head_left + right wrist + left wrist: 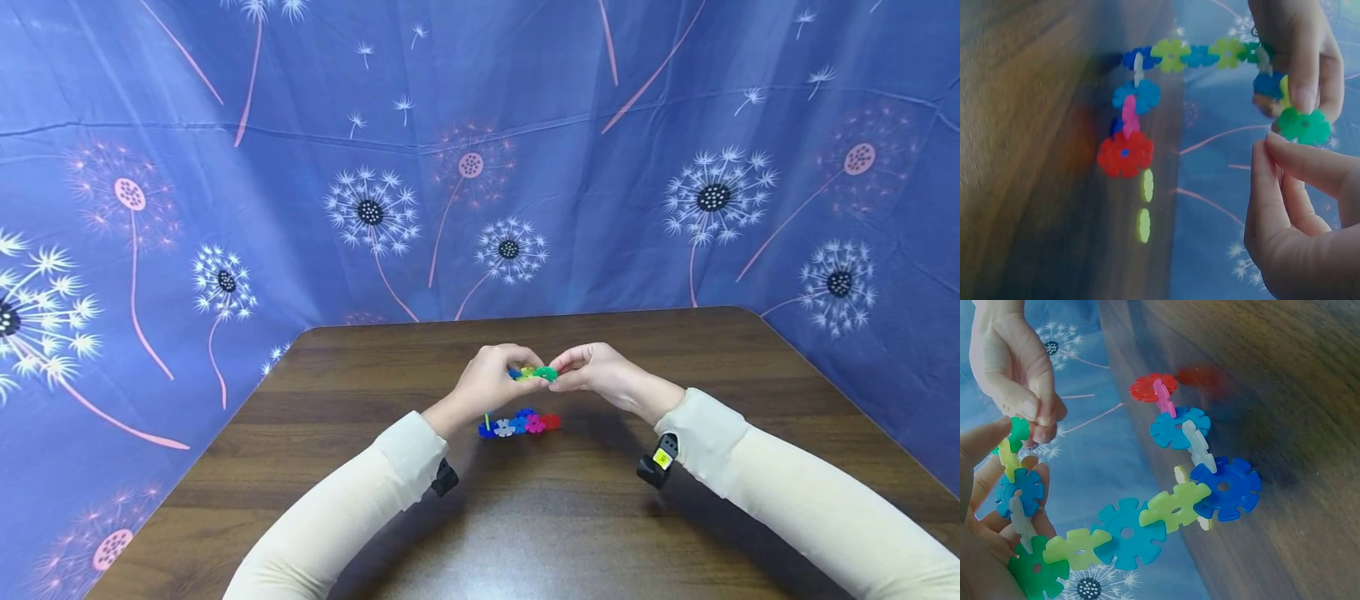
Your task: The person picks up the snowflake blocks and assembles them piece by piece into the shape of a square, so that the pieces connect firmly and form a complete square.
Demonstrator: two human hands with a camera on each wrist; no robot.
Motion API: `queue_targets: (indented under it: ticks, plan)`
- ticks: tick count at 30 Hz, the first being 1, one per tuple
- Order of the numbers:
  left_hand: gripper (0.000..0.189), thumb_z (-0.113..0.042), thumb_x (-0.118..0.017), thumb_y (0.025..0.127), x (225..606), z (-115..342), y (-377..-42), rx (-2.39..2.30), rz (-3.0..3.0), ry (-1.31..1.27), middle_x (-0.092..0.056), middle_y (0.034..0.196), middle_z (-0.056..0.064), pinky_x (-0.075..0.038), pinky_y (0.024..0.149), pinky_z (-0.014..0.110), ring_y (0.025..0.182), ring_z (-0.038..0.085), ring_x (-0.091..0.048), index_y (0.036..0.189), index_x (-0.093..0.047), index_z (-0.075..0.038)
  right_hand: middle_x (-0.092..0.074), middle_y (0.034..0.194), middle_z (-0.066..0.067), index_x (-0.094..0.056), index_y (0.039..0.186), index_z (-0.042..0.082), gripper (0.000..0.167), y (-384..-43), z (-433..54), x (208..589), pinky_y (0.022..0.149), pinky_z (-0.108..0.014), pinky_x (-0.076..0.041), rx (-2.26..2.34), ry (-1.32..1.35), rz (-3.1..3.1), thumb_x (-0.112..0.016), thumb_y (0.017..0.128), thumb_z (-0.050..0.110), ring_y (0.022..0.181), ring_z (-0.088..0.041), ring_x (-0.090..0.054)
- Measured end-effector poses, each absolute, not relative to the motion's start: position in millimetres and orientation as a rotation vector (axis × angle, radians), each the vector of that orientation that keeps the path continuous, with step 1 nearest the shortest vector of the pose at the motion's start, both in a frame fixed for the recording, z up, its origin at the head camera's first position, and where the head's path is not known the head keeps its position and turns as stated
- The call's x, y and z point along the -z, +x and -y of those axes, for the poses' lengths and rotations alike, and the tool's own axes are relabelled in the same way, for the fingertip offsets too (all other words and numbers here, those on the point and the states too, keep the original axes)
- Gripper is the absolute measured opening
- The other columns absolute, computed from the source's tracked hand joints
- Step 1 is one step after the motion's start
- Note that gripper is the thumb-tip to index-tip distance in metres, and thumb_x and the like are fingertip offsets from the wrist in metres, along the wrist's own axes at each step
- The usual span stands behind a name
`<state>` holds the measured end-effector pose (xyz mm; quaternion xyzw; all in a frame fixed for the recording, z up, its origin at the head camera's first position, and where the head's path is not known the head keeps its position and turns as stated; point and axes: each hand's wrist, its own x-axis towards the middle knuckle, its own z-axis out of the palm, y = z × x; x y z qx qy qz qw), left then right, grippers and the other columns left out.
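A chain of slotted plastic flower discs runs from the tabletop up to the hands. My left hand [498,373] holds its raised end, with a blue disc [1019,492] and a yellow disc [1009,459] by the fingers. The green end disc [1305,127] lies between the two hands. My right hand [603,375] pinches at that disc's edge with thumb and index finger. The lower part has a red disc [1125,154], a pink disc [535,424], a white disc [504,427] and a dark blue disc [1225,487] on or just above the table.
Two yellow pieces, an upper one [1147,185] and a lower one [1143,225], show edge-on beyond the chain. The brown wooden table [360,392] ends at a blue dandelion-print cloth [585,183]. Each wrist wears a small black camera.
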<state>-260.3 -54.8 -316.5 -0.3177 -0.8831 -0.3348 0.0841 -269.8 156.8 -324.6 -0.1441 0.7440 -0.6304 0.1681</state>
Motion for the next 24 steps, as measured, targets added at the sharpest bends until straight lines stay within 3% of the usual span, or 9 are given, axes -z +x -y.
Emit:
queue_targets:
  ticks: [10,14,18,24]
  plan:
    - [0.016,-0.033,-0.074,0.086,318.8,61.6,-260.5,1.224,2.532,-0.939,-0.071,0.087,-0.008,-0.051,0.067,0.022,0.073,0.007,-0.059,0.095,-0.074,-0.02,-0.07,0.082,0.003,-0.06,0.115,-0.014,0.032,-303.9,-153.4,336.3,0.097,-0.045,-0.049,1.747,-0.284,-2.267,-0.066,0.086,-0.002,0.08,-0.01,-0.07]
    - [0.014,-0.031,-0.073,0.087,320.2,62.5,-261.2,1.268,2.517,-0.949,-0.071,0.083,-0.006,-0.051,0.062,0.023,0.068,0.007,-0.059,0.094,-0.074,-0.019,-0.071,0.1,-0.014,-0.054,0.122,-0.018,0.038,-324.8,-156.6,346.4,0.099,-0.044,-0.048,1.764,-0.186,-2.276,-0.064,0.088,-0.004,0.079,-0.01,-0.07]
    - [0.012,-0.027,-0.073,0.087,321.4,63.3,-260.6,1.307,2.495,-0.952,-0.07,0.082,-0.005,-0.051,0.061,0.023,0.066,0.008,-0.059,0.093,-0.075,-0.018,-0.061,0.122,-0.029,-0.054,0.123,-0.018,0.038,-340.5,-156.5,358.1,0.098,-0.042,-0.049,1.73,-0.143,-2.302,-0.062,0.089,-0.005,0.08,-0.009,-0.069]
    - [0.012,-0.026,-0.071,0.089,320.2,64.4,-259.1,1.432,2.454,-0.901,-0.071,0.086,0.001,-0.05,0.06,0.024,0.068,0.017,-0.061,0.095,-0.074,-0.016,-0.065,0.112,-0.02,-0.062,0.117,-0.012,0.032,-357.6,-143.1,371.4,0.092,-0.04,-0.053,1.577,-0.148,-2.411,-0.066,0.087,-0.002,0.081,-0.01,-0.065]
